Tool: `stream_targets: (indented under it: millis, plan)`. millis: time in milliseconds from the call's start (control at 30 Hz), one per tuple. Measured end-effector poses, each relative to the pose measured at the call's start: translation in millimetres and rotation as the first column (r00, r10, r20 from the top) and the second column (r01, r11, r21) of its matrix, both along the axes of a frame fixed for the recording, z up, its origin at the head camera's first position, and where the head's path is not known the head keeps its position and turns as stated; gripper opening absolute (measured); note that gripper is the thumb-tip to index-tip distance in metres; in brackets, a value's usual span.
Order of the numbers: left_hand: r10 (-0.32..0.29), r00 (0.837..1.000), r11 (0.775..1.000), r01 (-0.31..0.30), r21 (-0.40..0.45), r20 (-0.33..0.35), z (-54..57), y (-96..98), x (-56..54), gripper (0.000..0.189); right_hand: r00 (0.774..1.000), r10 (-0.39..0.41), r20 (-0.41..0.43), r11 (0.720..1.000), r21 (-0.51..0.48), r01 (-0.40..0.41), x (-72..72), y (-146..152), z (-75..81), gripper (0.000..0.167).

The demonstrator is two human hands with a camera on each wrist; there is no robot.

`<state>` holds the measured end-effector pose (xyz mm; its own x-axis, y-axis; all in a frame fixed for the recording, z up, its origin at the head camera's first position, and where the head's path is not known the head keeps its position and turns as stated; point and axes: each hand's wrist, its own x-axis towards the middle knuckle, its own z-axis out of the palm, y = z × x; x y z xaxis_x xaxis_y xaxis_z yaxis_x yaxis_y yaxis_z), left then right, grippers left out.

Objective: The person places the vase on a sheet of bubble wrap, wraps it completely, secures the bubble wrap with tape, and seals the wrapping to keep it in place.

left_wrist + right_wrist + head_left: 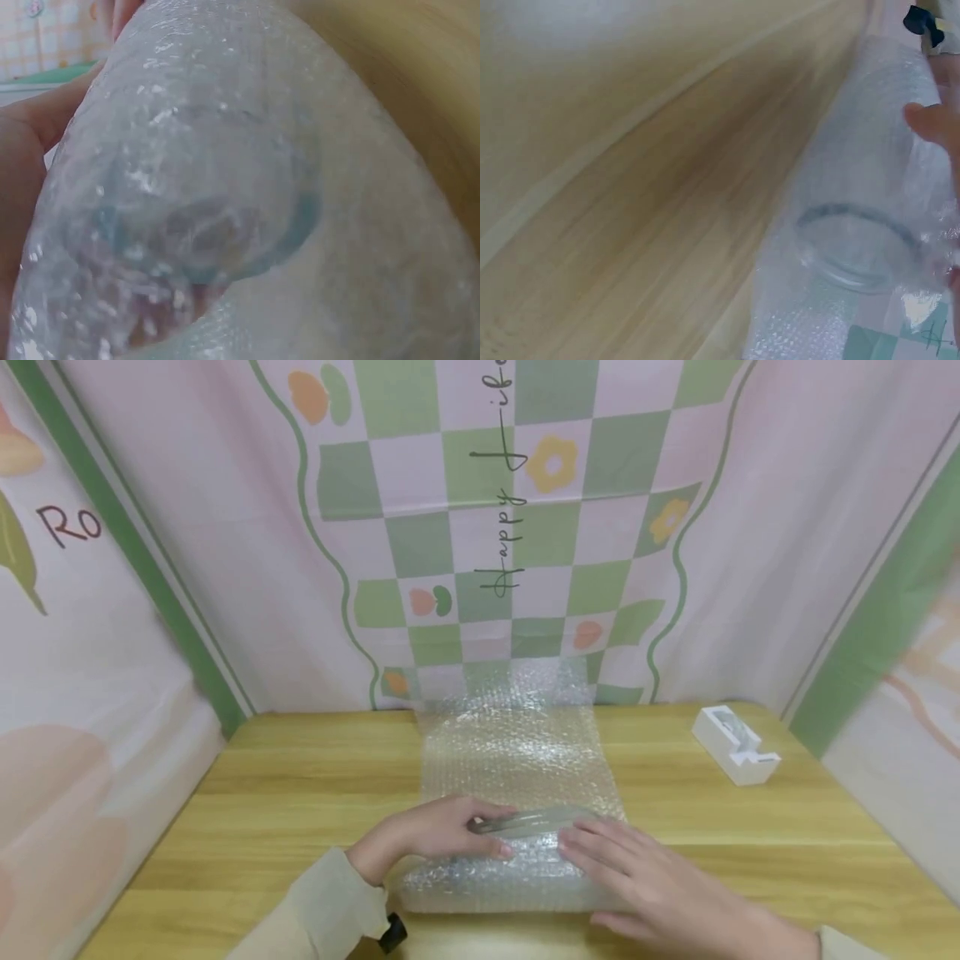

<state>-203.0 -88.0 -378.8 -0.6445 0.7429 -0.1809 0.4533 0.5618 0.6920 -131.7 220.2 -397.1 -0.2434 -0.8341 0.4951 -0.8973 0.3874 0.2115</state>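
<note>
A sheet of bubble wrap (517, 752) runs from the back wall to the table's front, where its near part is folded over a clear, cylindrical glass vessel. The vessel's round rim (855, 281) shows through the wrap in the right wrist view, and a bluish-green ring (300, 225) shows in the left wrist view. My left hand (450, 831) grips the wrapped bundle at its left, thumb and forefinger at the upper fold. Across its right side, my right hand (645, 872) rests with nearly straight fingers, thumb low at the front edge.
A white tape dispenser (735, 747) stands at the back right of the wooden table (315, 760). Behind, a cloth (420, 543) with green checks covers the wall, and patterned cloth hangs at both sides. A small black item (392, 933) is at my left cuff.
</note>
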Motion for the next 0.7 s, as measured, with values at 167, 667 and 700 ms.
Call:
stream_targets:
  millis: [167, 667, 700]
  plan:
    - [-0.016, 1.0, 1.0, 0.016, 0.011, 0.002, -2.2, 1.1, -2.5, 0.062, 0.995, -0.1, 0.029, 0.994, 0.04, 0.099, 0.3, 2.9, -8.3, 0.083]
    - [-0.002, 1.0, 1.0, 0.002, -0.007, 0.02, -2.5, 0.2, -7.2, 0.061, 0.992, -0.104, 0.068, 0.994, 0.028, 0.102, -6.0, 2.0, -21.0, 0.101]
    - [-0.005, 1.0, 1.0, 0.005, -0.006, 0.02, -2.3, 0.4, -7.4, 0.061, 0.992, -0.098, 0.077, 0.995, 0.015, 0.097, -7.5, 2.4, -22.2, 0.1]
